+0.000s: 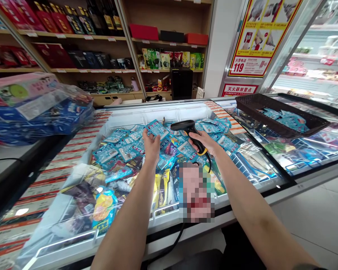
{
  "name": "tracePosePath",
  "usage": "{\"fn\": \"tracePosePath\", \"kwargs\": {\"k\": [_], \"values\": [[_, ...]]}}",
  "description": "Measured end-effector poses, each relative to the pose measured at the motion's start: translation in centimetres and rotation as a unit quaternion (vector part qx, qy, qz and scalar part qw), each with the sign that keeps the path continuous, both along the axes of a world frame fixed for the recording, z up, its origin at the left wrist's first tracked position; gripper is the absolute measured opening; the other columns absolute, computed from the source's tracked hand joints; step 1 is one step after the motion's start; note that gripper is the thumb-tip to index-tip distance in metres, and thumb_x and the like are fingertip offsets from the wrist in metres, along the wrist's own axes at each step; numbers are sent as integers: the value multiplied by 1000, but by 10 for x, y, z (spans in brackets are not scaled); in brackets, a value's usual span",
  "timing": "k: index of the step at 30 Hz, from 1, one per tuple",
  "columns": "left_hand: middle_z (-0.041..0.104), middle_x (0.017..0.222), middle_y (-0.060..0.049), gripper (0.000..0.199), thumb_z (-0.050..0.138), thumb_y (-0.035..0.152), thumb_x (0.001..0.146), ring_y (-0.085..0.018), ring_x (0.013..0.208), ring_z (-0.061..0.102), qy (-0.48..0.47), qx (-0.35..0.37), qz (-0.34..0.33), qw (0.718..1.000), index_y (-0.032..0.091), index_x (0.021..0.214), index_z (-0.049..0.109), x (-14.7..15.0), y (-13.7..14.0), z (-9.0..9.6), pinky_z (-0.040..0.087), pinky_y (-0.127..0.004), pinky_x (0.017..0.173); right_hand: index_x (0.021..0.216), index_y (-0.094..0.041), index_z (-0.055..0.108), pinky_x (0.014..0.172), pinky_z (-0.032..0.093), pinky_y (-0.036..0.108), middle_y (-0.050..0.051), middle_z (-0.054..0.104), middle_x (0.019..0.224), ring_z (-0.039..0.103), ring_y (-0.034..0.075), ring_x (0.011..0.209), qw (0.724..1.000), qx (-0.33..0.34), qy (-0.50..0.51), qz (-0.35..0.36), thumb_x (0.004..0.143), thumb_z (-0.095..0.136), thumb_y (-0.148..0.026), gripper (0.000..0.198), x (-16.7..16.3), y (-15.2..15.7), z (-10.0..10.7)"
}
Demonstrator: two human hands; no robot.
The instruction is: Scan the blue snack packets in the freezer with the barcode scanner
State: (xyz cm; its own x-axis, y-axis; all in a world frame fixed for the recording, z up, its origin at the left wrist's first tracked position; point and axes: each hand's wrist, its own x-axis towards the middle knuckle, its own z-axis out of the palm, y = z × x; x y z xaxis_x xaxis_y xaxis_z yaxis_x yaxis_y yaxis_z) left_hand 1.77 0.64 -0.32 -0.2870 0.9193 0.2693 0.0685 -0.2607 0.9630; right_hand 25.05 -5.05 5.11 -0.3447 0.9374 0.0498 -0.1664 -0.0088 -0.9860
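My right hand (204, 141) is closed around the handle of a black and yellow barcode scanner (183, 125), its head pointing left. A cable hangs from the grip. My left hand (151, 146) pinches a blue packet (158, 129) with a barcode on its upper face, just left of the scanner's head. Many similar blue packets (127, 152) lie heaped around and under both hands at the chest freezer (157, 112). Nearer to me, a blue and yellow ice cream packet (104, 206) and several yellow wrapped ones (162, 187) show in the freezer.
On the right stands a dark brown basket (256, 103) with blue packets in it. Plastic-wrapped boxes (30, 108) are stacked at the left. Shelves (166, 45) of goods rise behind the freezer. A blurred-out patch (197, 193) covers part of the freezer's front.
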Motion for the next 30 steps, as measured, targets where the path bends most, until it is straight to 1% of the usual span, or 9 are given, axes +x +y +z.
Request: {"fn": "tracePosePath", "kwargs": {"k": [3,6,13,15,17,19,22,26,30], "values": [[60,123,-19,67,52,23,86,-26,113,62,106,15,64,992,15,148,29,-1,-4,5,51,-42,94,88,-20,55,35,40,21,-2,60,71,49,8,44,1000,-15,22,-16,77,73,-54,40,8,1,0],[54,137,-22,63,47,20,88,-30,130,51,229,34,120,966,11,148,34,-5,-10,12,39,-46,110,89,-20,55,36,40,20,-2,60,72,49,7,44,998,-9,45,-35,78,72,-54,40,15,1,0],[33,152,-24,66,55,22,85,-34,144,27,339,88,197,916,6,147,37,-11,-22,20,22,-49,118,89,-20,55,36,39,21,-3,59,69,48,7,43,997,-12,54,-52,75,73,-57,43,20,0,0],[47,143,-21,59,58,31,87,-34,137,39,379,112,144,907,10,140,47,-4,-24,23,27,-51,115,88,-20,55,35,38,20,-3,59,69,48,7,43,997,-12,52,-52,76,73,-57,43,20,0,-1],[64,122,-14,47,57,42,88,-30,118,56,412,120,10,903,16,128,59,7,-27,26,38,-47,107,89,-20,55,35,38,20,-3,60,69,48,7,43,997,-11,53,-52,76,73,-56,42,21,0,-2],[70,110,-9,45,57,52,88,-27,105,62,434,100,-119,888,19,117,66,18,-30,28,44,-43,100,89,-20,54,35,38,20,-3,60,69,48,7,43,997,-12,51,-55,76,73,-57,43,21,1,-3],[67,125,-8,55,60,60,83,-27,116,58,468,112,-227,847,22,122,65,30,-34,27,41,-42,102,87,-20,54,35,39,20,-3,60,68,49,7,43,997,-15,45,-55,75,73,-58,44,21,1,-5],[57,141,-5,65,58,62,84,-29,129,48,522,125,-279,796,29,139,53,33,-36,20,34,-46,107,90,-20,54,35,40,21,-2,61,69,50,8,43,998,-24,41,-50,76,73,-57,43,21,4,-9],[56,139,-7,67,58,66,81,-32,125,47,562,126,-241,781,33,140,52,30,-35,15,34,-49,104,91,-20,56,35,40,21,-2,61,70,50,8,43,998,-25,40,-44,78,72,-56,41,21,6,-11]]}}
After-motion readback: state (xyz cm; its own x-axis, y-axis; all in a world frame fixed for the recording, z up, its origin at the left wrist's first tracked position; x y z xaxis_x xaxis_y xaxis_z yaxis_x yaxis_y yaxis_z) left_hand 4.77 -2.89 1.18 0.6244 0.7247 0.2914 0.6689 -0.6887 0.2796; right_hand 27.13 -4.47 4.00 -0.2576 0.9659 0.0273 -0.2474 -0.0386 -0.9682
